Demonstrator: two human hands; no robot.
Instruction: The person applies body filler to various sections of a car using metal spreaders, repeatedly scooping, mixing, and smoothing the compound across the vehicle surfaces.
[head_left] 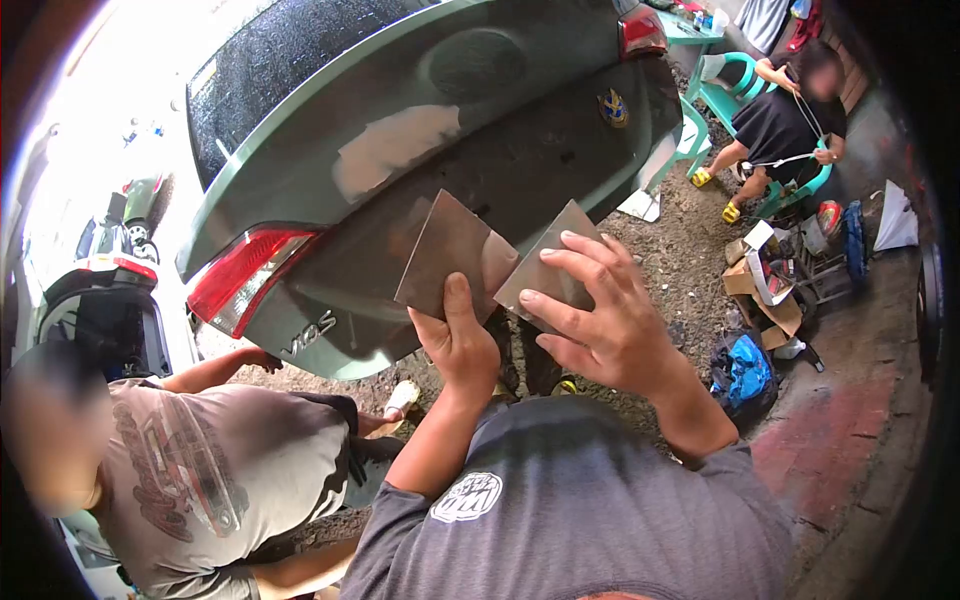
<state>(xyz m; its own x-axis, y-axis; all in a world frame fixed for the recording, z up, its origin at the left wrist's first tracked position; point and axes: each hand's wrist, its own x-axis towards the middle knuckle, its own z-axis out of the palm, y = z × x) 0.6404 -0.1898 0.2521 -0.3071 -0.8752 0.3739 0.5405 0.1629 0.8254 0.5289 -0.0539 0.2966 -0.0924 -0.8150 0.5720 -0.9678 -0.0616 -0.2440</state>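
Note:
My left hand (464, 345) grips a flat, square greyish-brown plate (435, 250), its thumb pressed on the near face. A second similar plate (528, 270) is in my right hand (615, 310), whose fingers are spread over its face. The plates are side by side, tilted, with their edges close together. I cannot tell their material, or whether they touch. Beyond them is the rear of a dark green car (520, 130), with a pale beige patch (400, 150) on its trunk lid. The fingers behind the left plate are hidden.
A person in a printed grey shirt (230, 450) is close on my left, an arm by the tail light (250, 275). Another person (785, 120) sits on a green chair at right. Cardboard boxes (765, 290) and a blue bag (742, 370) lie on the ground.

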